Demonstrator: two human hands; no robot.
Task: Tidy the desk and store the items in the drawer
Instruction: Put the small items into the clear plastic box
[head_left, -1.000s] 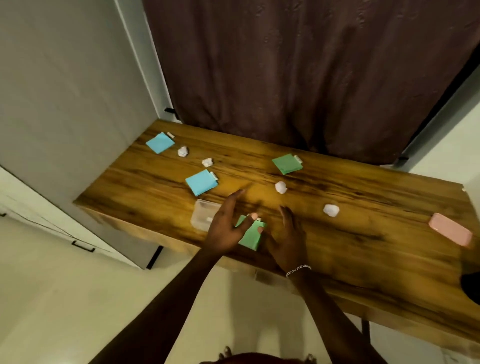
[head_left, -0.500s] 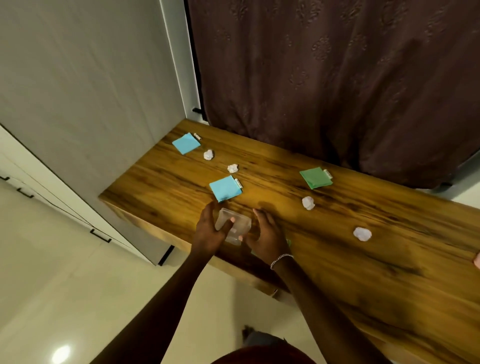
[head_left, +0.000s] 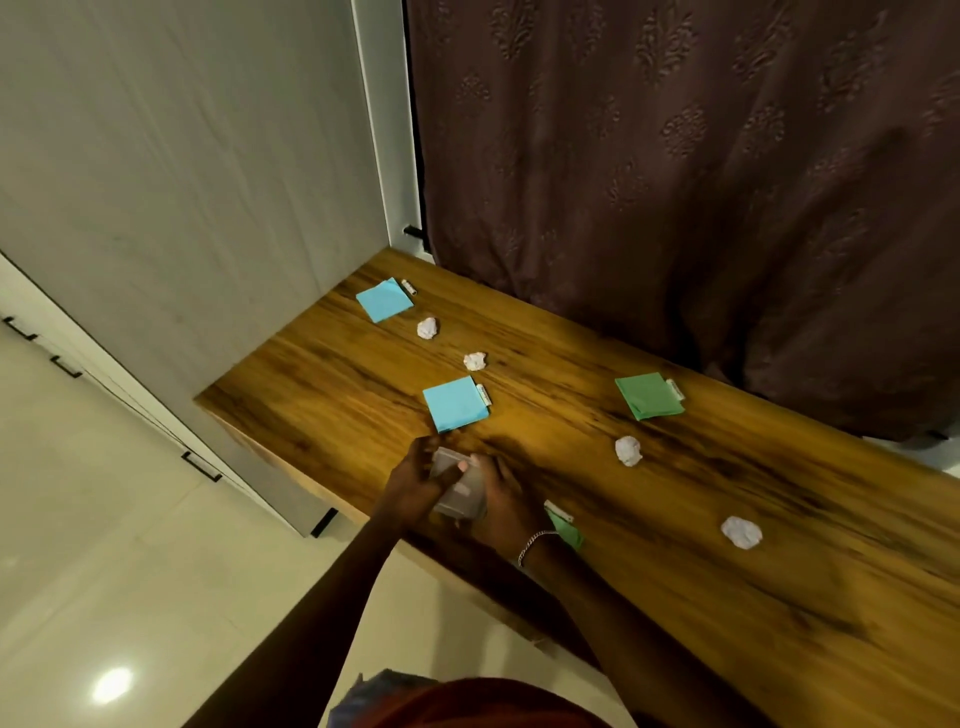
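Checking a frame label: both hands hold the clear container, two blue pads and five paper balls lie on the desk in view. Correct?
Wrong count: the head view shows four paper balls, not five. The rest holds: left hand and right hand hold the clear container, and two blue pads lie on the desk.

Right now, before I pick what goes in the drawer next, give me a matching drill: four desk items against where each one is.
Items: 1 clear box; 2 far blue pad; 3 near green pad; 4 far green pad.
Places: a, partly hidden behind the right hand; b, far left corner of the desk; c, held by left hand and right hand; d, beside the curtain, fully visible.
Pairs: 1-c, 2-b, 3-a, 4-d.
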